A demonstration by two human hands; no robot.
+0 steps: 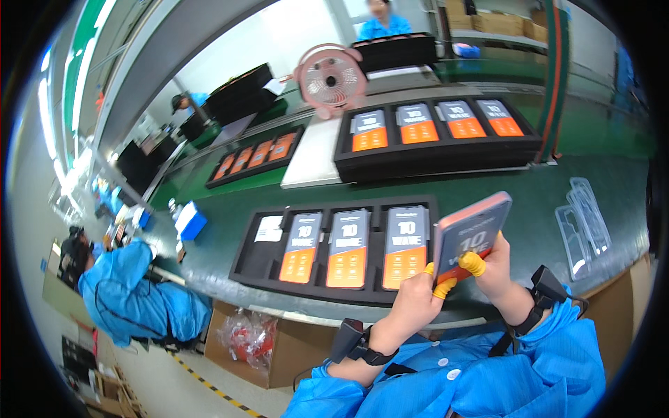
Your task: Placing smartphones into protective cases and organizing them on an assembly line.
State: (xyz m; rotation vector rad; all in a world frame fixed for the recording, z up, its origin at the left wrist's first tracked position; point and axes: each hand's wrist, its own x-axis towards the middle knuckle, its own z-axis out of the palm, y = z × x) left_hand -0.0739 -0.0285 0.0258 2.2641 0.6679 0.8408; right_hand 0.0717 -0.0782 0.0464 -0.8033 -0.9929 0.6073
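A smartphone [474, 230] with a grey-and-orange printed front film is held tilted up between both my hands, above the right end of a black foam tray [244, 268]. My left hand [416, 301] grips its lower left corner. On the lower right edge, my right hand [493, 268] is closed. Yellow finger cots cover some of my fingertips. In the tray lie a left phone [301, 247], a middle phone [348, 249] and a right phone [405, 247] with matching film. A white label [269, 228] sits in the leftmost slot.
Behind stands a stack of black trays [439, 160] with several phones; another phone tray [244, 167] lies farther left. A pink fan [330, 78] stands between. Clear phone cases [584, 226] lie at right, a blue-white box [189, 221] at left. A co-worker in blue [139, 292] sits left.
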